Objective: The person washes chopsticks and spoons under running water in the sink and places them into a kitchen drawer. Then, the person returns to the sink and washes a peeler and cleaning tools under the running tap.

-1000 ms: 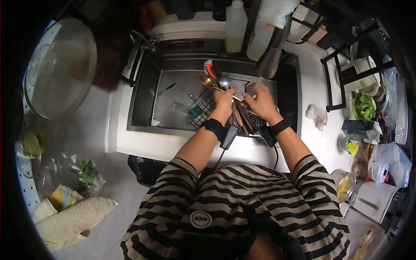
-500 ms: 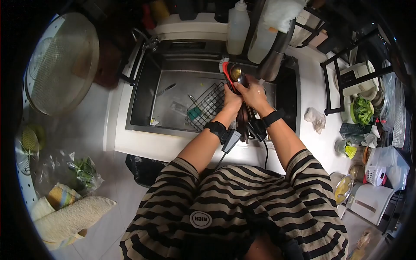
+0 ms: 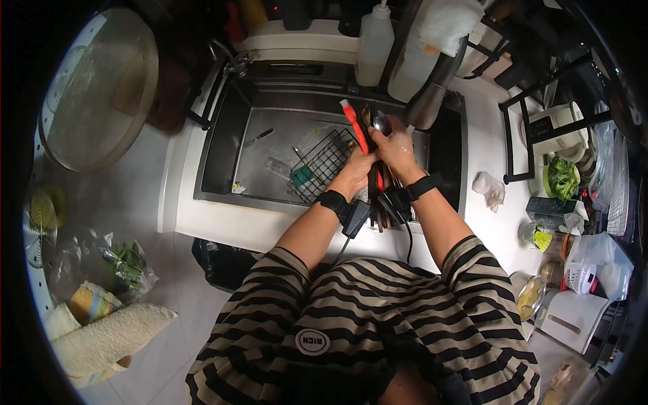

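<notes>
Over the sink, my left hand (image 3: 358, 169) is closed around the lower part of a red-orange brush (image 3: 355, 125) with a pale tip. Right beside it, my right hand (image 3: 398, 150) grips a bundle of utensils, with a shiny metal spoon (image 3: 381, 122) showing at its top. Dark chopstick-like sticks (image 3: 380, 209) stick out below, between my wrists. How the bundle is shared between the two hands is partly hidden. Left of my hands, a black wire rack (image 3: 327, 162) lies tilted in the sink, with a green item (image 3: 301, 177) at its edge.
A small knife (image 3: 260, 136) lies in the metal sink (image 3: 219, 162), below the tap (image 3: 236, 64). Behind stand bottles (image 3: 375, 47). On the right counter are a crumpled white cloth or bag (image 3: 489, 190), a black rack frame (image 3: 516, 142) and leafy greens (image 3: 561, 177).
The red-orange brush has turned and now stands more separate, left of the spoon. My hands have shifted slightly downward, and the bundle sits a little lower.
</notes>
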